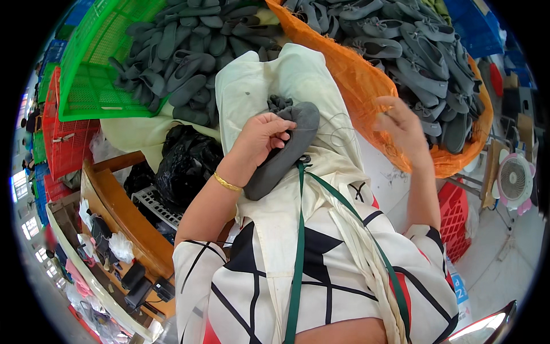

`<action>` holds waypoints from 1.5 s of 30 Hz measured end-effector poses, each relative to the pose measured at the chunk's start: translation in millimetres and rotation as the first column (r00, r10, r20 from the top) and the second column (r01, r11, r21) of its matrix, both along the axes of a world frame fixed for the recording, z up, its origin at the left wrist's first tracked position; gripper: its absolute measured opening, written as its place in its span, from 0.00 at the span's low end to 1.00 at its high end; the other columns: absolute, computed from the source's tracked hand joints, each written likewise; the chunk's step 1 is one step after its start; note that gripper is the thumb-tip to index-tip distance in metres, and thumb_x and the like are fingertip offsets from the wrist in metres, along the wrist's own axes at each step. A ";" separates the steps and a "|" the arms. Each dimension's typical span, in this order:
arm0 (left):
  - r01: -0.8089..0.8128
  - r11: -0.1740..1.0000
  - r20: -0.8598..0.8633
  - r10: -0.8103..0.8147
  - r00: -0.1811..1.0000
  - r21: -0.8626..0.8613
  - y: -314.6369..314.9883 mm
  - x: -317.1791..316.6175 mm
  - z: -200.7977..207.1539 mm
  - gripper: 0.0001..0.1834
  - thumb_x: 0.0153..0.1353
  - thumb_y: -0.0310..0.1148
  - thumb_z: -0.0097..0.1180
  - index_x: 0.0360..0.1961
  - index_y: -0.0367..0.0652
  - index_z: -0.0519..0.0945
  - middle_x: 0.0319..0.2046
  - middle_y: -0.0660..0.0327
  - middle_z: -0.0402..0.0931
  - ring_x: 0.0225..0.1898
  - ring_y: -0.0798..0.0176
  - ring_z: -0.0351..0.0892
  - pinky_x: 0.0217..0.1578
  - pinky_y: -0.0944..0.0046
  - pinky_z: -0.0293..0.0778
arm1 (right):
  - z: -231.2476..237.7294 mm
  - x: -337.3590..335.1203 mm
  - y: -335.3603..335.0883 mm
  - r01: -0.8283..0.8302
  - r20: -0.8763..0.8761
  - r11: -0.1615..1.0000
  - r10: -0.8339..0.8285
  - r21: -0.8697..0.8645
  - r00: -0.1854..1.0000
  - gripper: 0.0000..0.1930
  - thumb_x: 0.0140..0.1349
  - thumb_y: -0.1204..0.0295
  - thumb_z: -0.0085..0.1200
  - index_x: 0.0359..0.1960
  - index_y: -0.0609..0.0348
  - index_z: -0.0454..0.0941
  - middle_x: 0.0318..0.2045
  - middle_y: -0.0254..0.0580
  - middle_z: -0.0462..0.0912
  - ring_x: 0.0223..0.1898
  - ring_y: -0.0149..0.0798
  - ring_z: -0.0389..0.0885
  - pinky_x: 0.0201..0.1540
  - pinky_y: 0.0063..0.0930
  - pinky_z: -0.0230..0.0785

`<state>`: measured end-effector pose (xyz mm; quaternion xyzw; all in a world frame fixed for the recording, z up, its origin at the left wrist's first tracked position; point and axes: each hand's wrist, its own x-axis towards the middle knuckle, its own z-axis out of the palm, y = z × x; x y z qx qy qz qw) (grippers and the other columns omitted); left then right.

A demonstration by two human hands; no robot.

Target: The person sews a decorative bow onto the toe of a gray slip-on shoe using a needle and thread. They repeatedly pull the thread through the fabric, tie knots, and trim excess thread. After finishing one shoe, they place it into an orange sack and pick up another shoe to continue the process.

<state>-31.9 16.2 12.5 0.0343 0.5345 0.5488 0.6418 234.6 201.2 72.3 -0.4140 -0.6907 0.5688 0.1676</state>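
A dark grey cloth shoe lies across my lap, on the pale apron. My left hand is closed on the shoe's side, thumb and forefinger pinched near its upper edge. Gathered grey fabric shows at the shoe's far end. From the shoe a thin thread runs to the right in loose loops toward my right hand. That hand is raised apart from the shoe, its fingers curled together and blurred; whether a needle is in them cannot be made out.
A green crate tips toward a heap of grey shoes at far left. Further grey shoes fill an orange sack at far right. Beside my left arm are a black plastic bag and a wooden drawer. A fan stands right.
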 end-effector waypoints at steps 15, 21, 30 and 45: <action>0.297 0.951 -0.516 -0.299 0.803 -0.089 -8.3 -5.0 15.0 0.06 0.67 0.33 0.59 0.36 0.42 0.79 0.20 0.71 0.72 0.17 0.79 0.68 0.17 0.76 0.65 | -54.0 -122.0 -43.9 -0.529 0.266 0.561 0.484 0.637 0.834 0.01 0.58 0.72 0.57 0.30 0.52 0.78 0.30 0.38 0.76 0.38 0.43 0.80 0.33 0.38 0.72; 0.096 0.994 -0.199 -0.105 0.974 -0.053 -7.2 -16.5 -7.8 0.06 0.67 0.33 0.60 0.37 0.42 0.80 0.24 0.69 0.76 0.22 0.77 0.73 0.21 0.76 0.70 | -61.9 -127.6 -45.6 -0.495 0.175 0.631 0.499 0.597 0.849 0.03 0.57 0.73 0.59 0.32 0.52 0.79 0.31 0.38 0.77 0.35 0.44 0.80 0.34 0.37 0.72; 0.214 0.976 -0.702 -0.183 0.688 -0.044 -13.7 -11.6 -21.7 0.07 0.64 0.30 0.61 0.32 0.37 0.81 0.24 0.68 0.79 0.25 0.76 0.73 0.28 0.73 0.70 | -71.4 -118.8 -51.6 -0.195 -0.342 0.928 0.080 -0.318 0.936 0.02 0.68 0.72 0.55 0.39 0.54 0.77 0.34 0.33 0.82 0.28 0.31 0.80 0.28 0.23 0.72; 0.266 0.964 -0.747 -0.172 0.642 0.006 -11.8 -7.9 3.8 0.06 0.63 0.28 0.64 0.39 0.38 0.83 0.25 0.73 0.77 0.27 0.81 0.67 0.29 0.77 0.66 | -107.9 170.7 195.5 0.756 -0.445 0.303 -0.895 -0.580 0.017 0.13 0.74 0.74 0.43 0.29 0.64 0.66 0.22 0.40 0.67 0.25 0.36 0.69 0.60 0.56 0.76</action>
